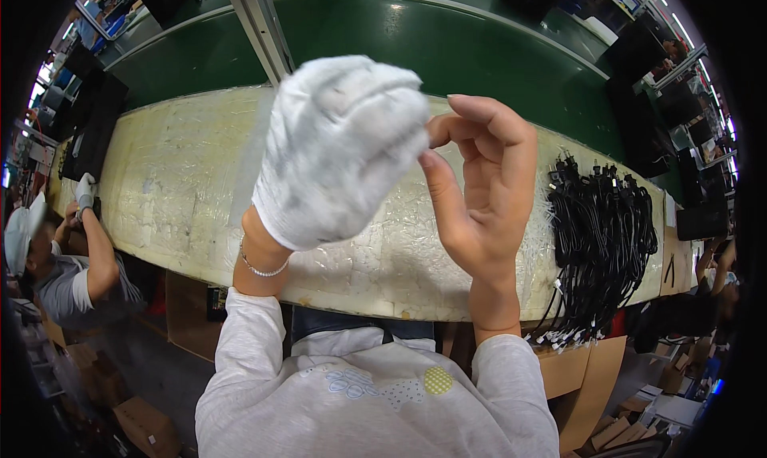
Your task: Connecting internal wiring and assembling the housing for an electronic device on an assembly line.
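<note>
My left hand [343,150] is raised in front of me in a white cloth glove, slightly blurred. Its fingers are bent inward, and the glove hides whatever they may hold. Bare and palm inward, my right hand [487,190] is raised just right of it. The thumb and bent fingers of that hand stand apart, with the thumb tip and one fingertip at the glove's right edge. Nothing can be made out between them. Both hands are above a pale, film-covered worktable [184,170].
Bundles of black power cables [603,234] with white connectors lie on the table at the right. A metal post [260,27] rises beyond the table, before a green surface [415,43]. A co-worker [68,258] is at the left. Cardboard boxes [587,386] stand at lower right.
</note>
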Tool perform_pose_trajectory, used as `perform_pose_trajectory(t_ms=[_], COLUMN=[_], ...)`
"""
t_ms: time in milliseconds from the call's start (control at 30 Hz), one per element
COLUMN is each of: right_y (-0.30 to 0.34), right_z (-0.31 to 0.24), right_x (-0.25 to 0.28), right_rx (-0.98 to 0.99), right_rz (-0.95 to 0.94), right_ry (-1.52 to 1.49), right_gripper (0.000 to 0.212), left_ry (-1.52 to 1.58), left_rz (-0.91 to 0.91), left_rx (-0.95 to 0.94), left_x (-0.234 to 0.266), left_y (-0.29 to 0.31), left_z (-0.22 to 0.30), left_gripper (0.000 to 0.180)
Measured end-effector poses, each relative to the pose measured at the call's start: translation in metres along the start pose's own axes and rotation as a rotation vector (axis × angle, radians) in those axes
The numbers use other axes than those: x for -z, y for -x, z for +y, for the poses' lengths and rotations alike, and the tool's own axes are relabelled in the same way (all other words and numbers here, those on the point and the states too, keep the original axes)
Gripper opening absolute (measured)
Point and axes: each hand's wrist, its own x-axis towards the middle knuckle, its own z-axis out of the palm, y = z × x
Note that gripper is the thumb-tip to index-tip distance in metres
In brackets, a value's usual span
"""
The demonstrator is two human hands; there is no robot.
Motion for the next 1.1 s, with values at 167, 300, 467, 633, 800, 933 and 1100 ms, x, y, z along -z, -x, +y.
perform_pose_trajectory(t_ms=[167, 300, 467, 633, 800, 933, 1100], right_y=[-0.001, -0.001, -0.001, -0.001, -0.002, -0.003, -0.003], right_z=[-0.001, -0.004, -0.014, -0.016, -0.015, -0.012, -0.005], right_x=[0.003, 0.000, 0.004, 0.006, 0.012, 0.015, 0.018], right_rx=[0.015, -0.025, -0.115, -0.207, -0.251, -0.259, -0.210], right_rz=[0.021, 0.006, 0.004, 0.034, -0.003, -0.006, -0.067], right_ry=[-0.167, -0.265, -0.424, -0.609, -0.815, -0.801, -0.889], right_gripper=[0.043, 0.042, 0.043, 0.047, 0.036, 0.030, 0.025], left_ry=[-0.067, 0.123, 0.310, 0.269, 0.261, 0.262, 0.128], left_rz=[0.233, 0.432, 0.609, 0.656, 0.617, 0.627, 0.647], left_rx=[-0.021, 0.100, 0.219, 0.240, 0.227, 0.245, 0.303], left_x=[0.007, 0.019, 0.031, 0.037, 0.041, 0.043, 0.046], left_y=[0.003, 0.009, 0.016, 0.019, 0.026, 0.028, 0.025], left_z=[-0.018, -0.028, -0.035, -0.038, -0.045, -0.046, -0.042], left_gripper=[0.023, 0.016, 0.015, 0.012, 0.011, 0.012, 0.022])
